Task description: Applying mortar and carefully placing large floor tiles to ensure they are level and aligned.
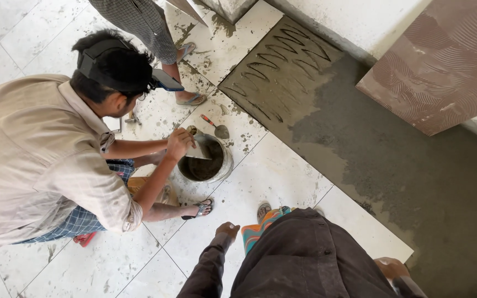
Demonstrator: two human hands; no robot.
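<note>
The wearer's left hand (228,228) hangs at the side in a loose fist, grasping nothing, above the white floor tiles (282,171). The right hand (391,268) sits low at the frame edge, resting on dark trousers; whether it is released or clenched cannot be told. Nearest ahead stands a round metal bucket (208,163) of grey mortar on the tiles. A crouching co-worker's hand (180,143) holds a flat trowel (198,150) inside it. A small pointed trowel (216,127) lies just beyond the bucket, near the combed mortar bed (282,72).
</note>
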